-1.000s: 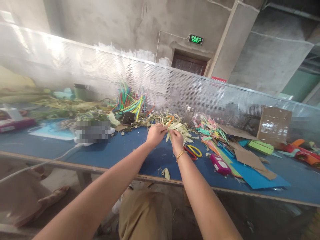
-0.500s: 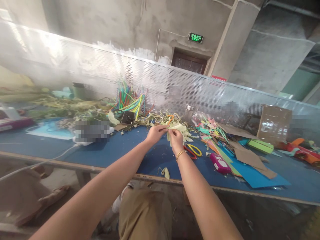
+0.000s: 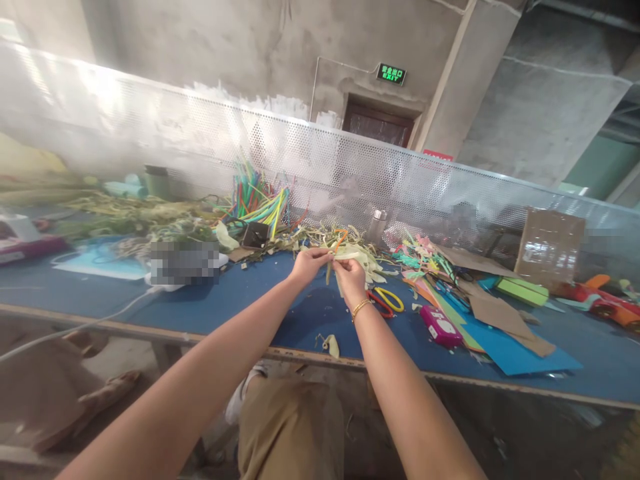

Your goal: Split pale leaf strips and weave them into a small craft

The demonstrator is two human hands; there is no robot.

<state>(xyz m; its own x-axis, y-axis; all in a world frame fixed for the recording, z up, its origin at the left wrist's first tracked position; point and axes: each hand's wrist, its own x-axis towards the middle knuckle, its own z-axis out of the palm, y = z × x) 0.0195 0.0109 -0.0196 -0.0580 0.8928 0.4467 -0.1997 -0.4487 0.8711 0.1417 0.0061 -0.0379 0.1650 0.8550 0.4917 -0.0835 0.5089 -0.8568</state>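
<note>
My left hand (image 3: pixel 308 265) and my right hand (image 3: pixel 351 275) meet above the blue table, fingertips pinched together. Between them they hold a thin pale-green, leaf-like strip (image 3: pixel 329 274), whose end hangs below the fingertips. The fingers cover most of it. Just behind my right hand lies a heap of pale-green leaf-like pieces (image 3: pixel 373 265). An orange strip (image 3: pixel 341 237) stands up behind the fingertips. Right of my right wrist, scissors with yellow and red handles (image 3: pixel 389 300) rest on the table.
Right of the scissors are a purple box (image 3: pixel 440 325) and blue sheets (image 3: pixel 530 350). Colourful fuzzy stems (image 3: pixel 263 203) stand at the back, left of a metal flask (image 3: pixel 378 225). A white power strip (image 3: pixel 220 260) sits left. A perforated metal screen (image 3: pixel 320 160) closes the back.
My hands have shifted slightly, and the pale-green strip's end now hangs between them. The things on the table have stayed put.
</note>
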